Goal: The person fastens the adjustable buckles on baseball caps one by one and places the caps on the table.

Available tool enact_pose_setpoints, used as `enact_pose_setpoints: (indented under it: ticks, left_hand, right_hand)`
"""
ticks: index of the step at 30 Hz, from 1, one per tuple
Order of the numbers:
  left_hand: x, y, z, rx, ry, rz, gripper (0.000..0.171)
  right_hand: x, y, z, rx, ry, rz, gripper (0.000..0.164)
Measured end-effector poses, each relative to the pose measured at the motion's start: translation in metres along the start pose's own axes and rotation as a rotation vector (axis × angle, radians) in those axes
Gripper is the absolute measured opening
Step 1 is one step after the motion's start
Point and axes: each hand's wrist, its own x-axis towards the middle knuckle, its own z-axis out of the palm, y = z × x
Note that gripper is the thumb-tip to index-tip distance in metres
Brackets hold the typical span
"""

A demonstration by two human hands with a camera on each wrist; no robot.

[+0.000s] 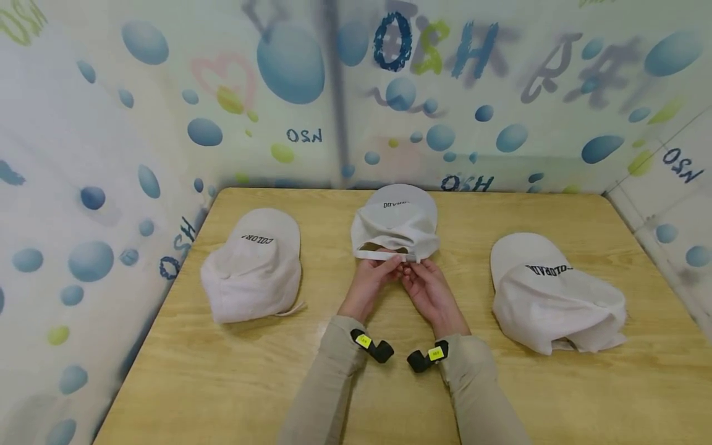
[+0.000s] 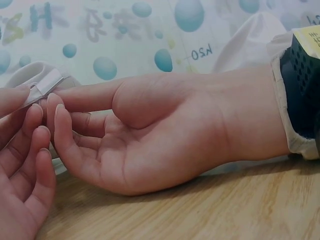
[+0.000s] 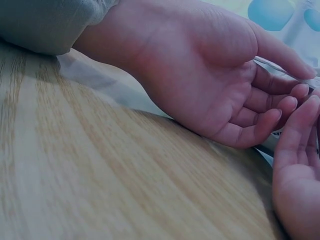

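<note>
A white baseball cap (image 1: 396,222) with dark lettering lies at the middle of the table's far side, its brim away from me and its back opening towards me. My left hand (image 1: 368,283) pinches the back strap (image 1: 381,254), thumb on top. At the strap's right end, by the buckle (image 1: 411,258), the thumb and fingers of my right hand (image 1: 434,295) pinch it too. The left wrist view shows the strap end (image 2: 49,81) between the two hands' fingertips. Both palms face up and inward, with the fingertips almost meeting.
A second white cap (image 1: 253,266) sits on the left, with a strap end sticking out. The third white cap (image 1: 556,293) lies to the right. All are on a wooden table (image 1: 233,383), bordered by a patterned wall (image 1: 367,111) at the back and left.
</note>
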Motion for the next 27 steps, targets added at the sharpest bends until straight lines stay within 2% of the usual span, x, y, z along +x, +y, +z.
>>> enact_pose_setpoints:
  ticks: [6, 16, 27]
  left_hand:
    - [-0.0017, -0.0035, -0.0022, -0.038, 0.001, 0.013, 0.013]
    - [-0.0039, -0.0046, -0.0028, -0.047, 0.004, 0.014, 0.016]
    - [-0.004, -0.0036, -0.0023, 0.015, -0.002, 0.013, 0.012]
  right_hand:
    - [-0.0021, 0.0018, -0.0024, -0.005, 0.014, 0.005, 0.013]
    - [-0.0051, 0.0021, -0.0011, -0.029, 0.025, 0.007, 0.014]
    - [-0.0042, 0.0031, -0.0001, -0.061, 0.006, 0.004, 0.019]
